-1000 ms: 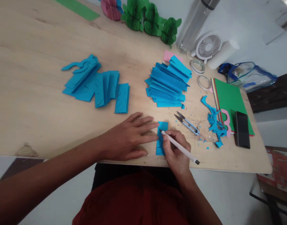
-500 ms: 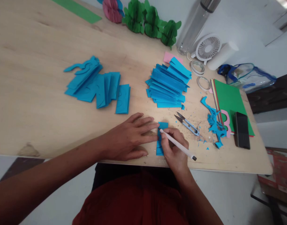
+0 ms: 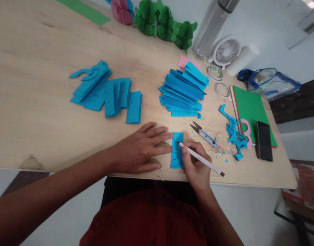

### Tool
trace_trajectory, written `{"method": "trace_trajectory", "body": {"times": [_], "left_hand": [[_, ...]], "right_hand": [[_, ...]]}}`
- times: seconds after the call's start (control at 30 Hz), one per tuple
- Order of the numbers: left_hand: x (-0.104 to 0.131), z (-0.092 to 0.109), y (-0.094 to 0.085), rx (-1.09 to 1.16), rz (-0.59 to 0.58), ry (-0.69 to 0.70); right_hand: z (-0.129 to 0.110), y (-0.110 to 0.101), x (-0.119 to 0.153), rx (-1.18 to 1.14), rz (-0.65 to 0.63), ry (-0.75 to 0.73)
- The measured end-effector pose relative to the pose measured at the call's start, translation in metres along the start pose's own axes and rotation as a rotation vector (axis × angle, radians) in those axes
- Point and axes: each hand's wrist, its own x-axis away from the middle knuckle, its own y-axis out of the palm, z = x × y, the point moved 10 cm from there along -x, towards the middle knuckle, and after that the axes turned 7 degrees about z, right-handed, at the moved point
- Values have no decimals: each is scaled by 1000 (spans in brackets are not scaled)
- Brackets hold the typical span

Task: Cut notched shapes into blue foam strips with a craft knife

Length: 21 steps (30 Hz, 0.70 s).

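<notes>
1. At the table's (image 3: 44, 123) near edge, blue strip (image 3: 175, 161) lay flat, curved lines on it.
2. Left hand (image 3: 144, 150): fingers open, spread on tabletop, tips at strip's left edge.
3. Right hand (image 3: 198, 169): fingers gripped white pen (image 3: 201, 159), tip at strip's upper part.
4. Snips (image 3: 204, 134) sat just beyond right hand; blue scraps (image 3: 233, 132) and phone (image 3: 264, 140) lay farther right.
5. Folded blue pieces (image 3: 95, 92) lay beyond left hand, blue stack (image 3: 184, 92) beyond strip.
6. Fan (image 3: 226, 52) stood near wall.

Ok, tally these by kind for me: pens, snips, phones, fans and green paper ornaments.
Slim white plastic pen: 1
Blue-handled metal snips: 1
Black rectangular phone: 1
White round fan: 1
Green pleated paper ornaments: 3
Total: 7
</notes>
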Motion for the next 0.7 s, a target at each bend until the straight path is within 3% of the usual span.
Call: {"method": "trace_trajectory", "body": {"times": [0.3,0.7], "left_hand": [[-1,1,1,24,-11,7],[-2,1,-1,7,-11,-6]], "right_hand": [[-19,-4,0,91,58,-118],[-21,-2,1,135,53,-165]]}}
